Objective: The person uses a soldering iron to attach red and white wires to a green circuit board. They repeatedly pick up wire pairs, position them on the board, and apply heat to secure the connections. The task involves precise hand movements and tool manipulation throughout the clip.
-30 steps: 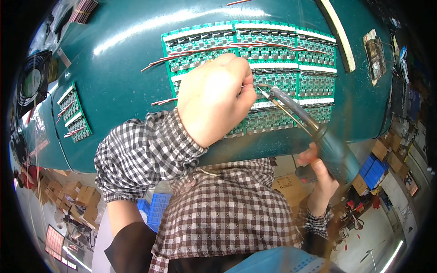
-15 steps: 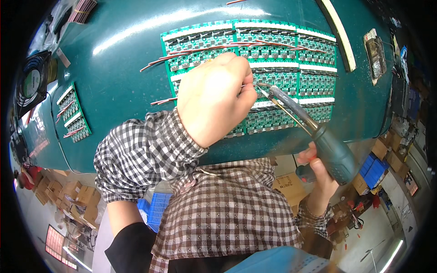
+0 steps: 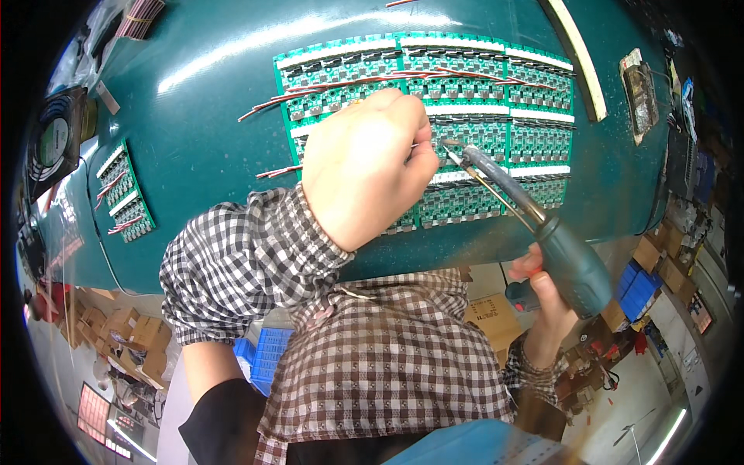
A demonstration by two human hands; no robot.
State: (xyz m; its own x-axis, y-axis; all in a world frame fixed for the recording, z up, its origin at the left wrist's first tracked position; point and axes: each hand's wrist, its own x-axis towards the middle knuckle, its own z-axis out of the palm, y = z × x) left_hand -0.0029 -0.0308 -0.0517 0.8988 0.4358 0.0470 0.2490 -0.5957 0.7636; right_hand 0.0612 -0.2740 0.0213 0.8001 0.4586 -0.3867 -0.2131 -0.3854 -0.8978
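Observation:
My left hand (image 3: 368,159) is closed in a pinch over the middle of the green circuit boards (image 3: 465,139), and a short bit of thin wire shows at its fingertips. The hand hides the boards beneath it. In my right hand (image 3: 552,293) is a dark green soldering gun (image 3: 575,267), held by its grip near the table's front edge. Its long metal barrel slants up and left, and the tip is just right of my left fingertips, over the boards. A thin feed tube runs along the barrel. Red and white wires (image 3: 364,80) lie across the upper boards.
At the left lies a smaller board panel (image 3: 125,192) with wires, near a black fan (image 3: 56,143). A pale curved strip (image 3: 577,58) and a worn metal block (image 3: 639,97) lie at the right. A bundle of wires (image 3: 141,17) is at the far left.
The soldering gun has shifted slightly to the right, its tip drawing a little away from my left fingertips. My left hand has stayed in place.

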